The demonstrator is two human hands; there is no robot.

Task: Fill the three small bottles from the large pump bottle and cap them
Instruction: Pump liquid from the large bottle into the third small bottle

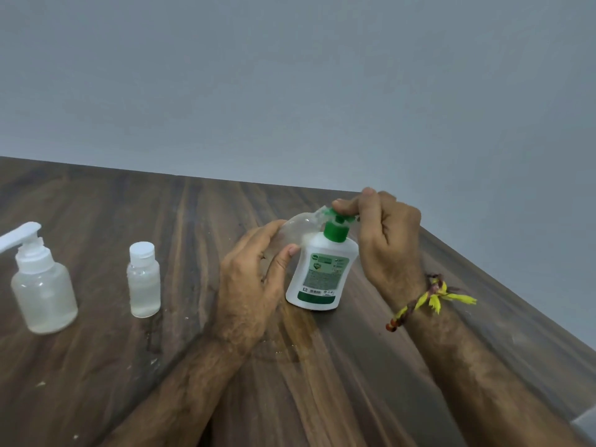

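A clear small bottle (298,232) is held tilted by the left hand (254,269), its fingers curled round it, with the mouth under the green spout of the large pump bottle (322,269), which stands on the bench (193,366). The pump head is pressed by the fingers of the right hand (383,233). This filling seems to be in progress; capping is left.

To the left, well apart, a capped bottle (144,280) and a bottle with a white pump top (42,282) stand, both with some liquid inside. Nothing is seen in the way.
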